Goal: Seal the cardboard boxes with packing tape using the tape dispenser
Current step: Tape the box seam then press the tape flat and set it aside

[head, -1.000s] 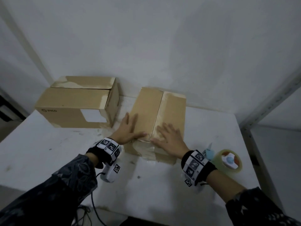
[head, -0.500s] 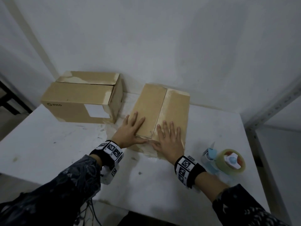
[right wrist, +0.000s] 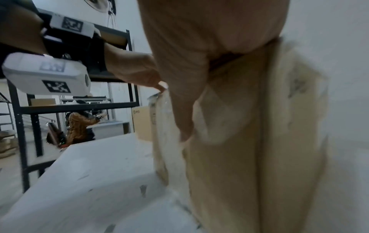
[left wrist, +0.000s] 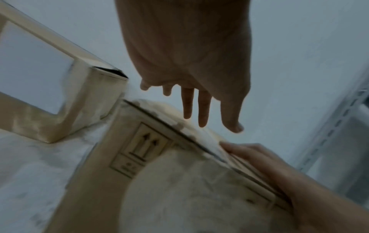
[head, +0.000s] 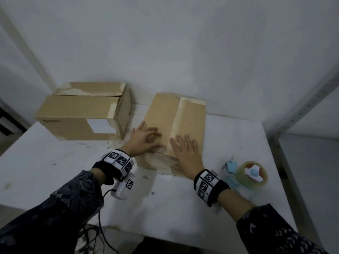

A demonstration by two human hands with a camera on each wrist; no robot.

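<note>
A cardboard box (head: 190, 116) lies in the middle of the white table (head: 45, 162), its two top flaps closed and meeting at a centre seam. My left hand (head: 145, 139) lies flat with spread fingers on the left flap near the front edge. My right hand (head: 187, 153) presses flat on the right flap, palm over the front edge. In the left wrist view the left fingers (left wrist: 203, 107) hover straight above the box (left wrist: 139, 148). The tape dispenser (head: 245, 174), blue with a clear tape roll, lies on the table right of my right wrist. A second cardboard box (head: 80, 114) stands at the back left.
A white wall rises right behind both boxes. A grey metal shelf post (head: 300, 110) runs along the table's right side. The right wrist view shows black shelving (right wrist: 24, 119) and another person (right wrist: 79, 124) far off to the left. Bare tabletop stretches at the front and left.
Both hands have slid a little forward along the box flaps, staying flat. The head view has shifted slightly; the boxes and dispenser keep their places.
</note>
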